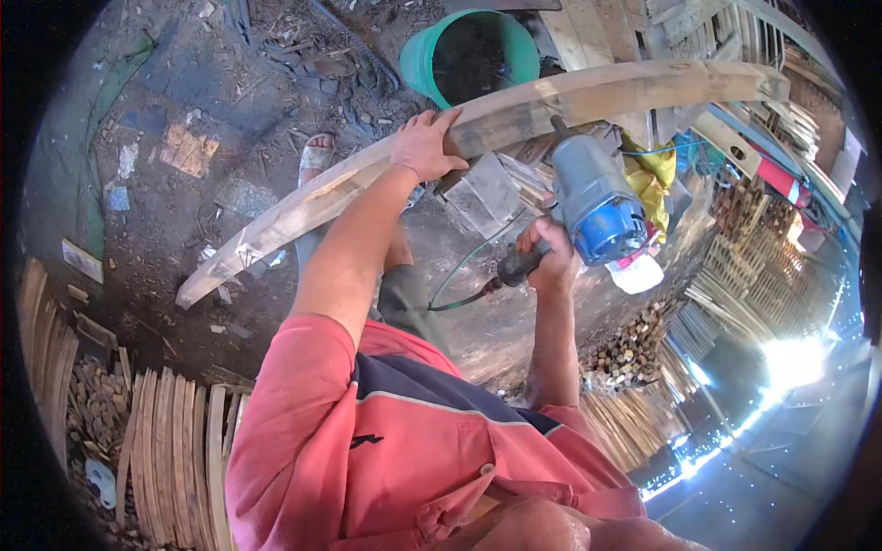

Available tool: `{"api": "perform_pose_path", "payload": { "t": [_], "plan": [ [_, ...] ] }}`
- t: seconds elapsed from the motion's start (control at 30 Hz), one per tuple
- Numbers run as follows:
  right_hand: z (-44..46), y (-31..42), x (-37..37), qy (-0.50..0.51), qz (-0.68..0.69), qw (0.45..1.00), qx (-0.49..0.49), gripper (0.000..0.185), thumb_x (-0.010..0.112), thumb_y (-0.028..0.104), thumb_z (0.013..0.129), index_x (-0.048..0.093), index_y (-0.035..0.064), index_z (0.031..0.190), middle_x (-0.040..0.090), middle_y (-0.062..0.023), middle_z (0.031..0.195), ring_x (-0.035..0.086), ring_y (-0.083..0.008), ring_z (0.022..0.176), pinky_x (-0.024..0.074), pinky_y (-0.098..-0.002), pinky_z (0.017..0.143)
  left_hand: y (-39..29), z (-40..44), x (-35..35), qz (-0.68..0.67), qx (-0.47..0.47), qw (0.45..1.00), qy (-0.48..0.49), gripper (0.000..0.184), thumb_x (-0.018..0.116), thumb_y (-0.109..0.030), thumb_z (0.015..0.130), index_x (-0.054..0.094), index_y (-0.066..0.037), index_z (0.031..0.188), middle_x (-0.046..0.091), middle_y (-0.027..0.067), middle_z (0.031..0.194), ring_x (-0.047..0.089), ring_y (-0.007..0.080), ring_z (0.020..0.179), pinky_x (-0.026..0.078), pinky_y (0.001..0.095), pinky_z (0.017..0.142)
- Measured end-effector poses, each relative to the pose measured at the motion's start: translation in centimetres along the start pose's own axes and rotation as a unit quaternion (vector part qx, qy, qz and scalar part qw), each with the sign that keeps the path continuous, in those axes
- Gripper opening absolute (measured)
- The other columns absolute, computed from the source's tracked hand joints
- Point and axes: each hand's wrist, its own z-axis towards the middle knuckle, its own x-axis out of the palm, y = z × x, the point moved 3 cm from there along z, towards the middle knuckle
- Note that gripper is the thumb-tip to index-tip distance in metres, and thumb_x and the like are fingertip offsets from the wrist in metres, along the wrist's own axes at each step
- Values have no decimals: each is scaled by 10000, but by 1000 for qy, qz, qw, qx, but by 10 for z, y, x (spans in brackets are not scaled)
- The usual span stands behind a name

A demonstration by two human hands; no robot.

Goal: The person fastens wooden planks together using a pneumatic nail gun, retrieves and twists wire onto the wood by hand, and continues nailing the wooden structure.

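A long wooden beam spans the view from lower left to upper right, with dark marks on its faces. My left hand grips it near the middle, fingers over the far edge and thumb apart. In my right hand is the black handle of an electric drill, which has a grey body and a blue rear end. The drill's bit points at the beam's near side and appears to touch it; the exact contact is hard to make out. A green cord trails from the drill's handle.
Beyond the beam stands a green bucket with dark contents. Wood offcuts lie under the beam. Stacked wooden strips fill the lower left, and more wood piles stand at right. My sandalled foot is on the littered dirt floor.
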Motion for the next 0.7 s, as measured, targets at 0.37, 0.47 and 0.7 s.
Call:
{"api": "perform_pose_path", "payload": {
  "t": [0.37, 0.47, 0.7],
  "plan": [
    [19, -1, 13, -52, -35, 998, -14, 255, 627, 189, 814, 564, -8, 964, 464, -63, 636, 493, -207, 553, 450, -371, 566, -1, -6, -11, -22, 27, 999, -21, 978, 856, -484, 628, 419, -275, 1478, 510, 194, 1385, 485, 405, 1283, 399, 486, 1078],
    [19, 3, 7, -43, -23, 999, -10, 211, 622, 211, 821, 539, 26, 763, 473, -73, 627, 512, -219, 573, 456, -366, 582, 4, -5, -13, -5, 17, 999, -42, 953, 855, -465, 622, 427, -303, 1458, 532, 137, 1320, 494, 359, 1257, 404, 489, 1045],
    [14, 9, 5, -24, -34, 999, 13, 218, 611, 212, 822, 525, 14, 850, 464, -74, 627, 500, -220, 564, 448, -356, 572, 3, -4, -7, -21, 26, 999, -20, 994, 852, -494, 619, 395, -302, 1481, 509, 183, 1381, 480, 414, 1287, 397, 506, 1078]
  ]
}}
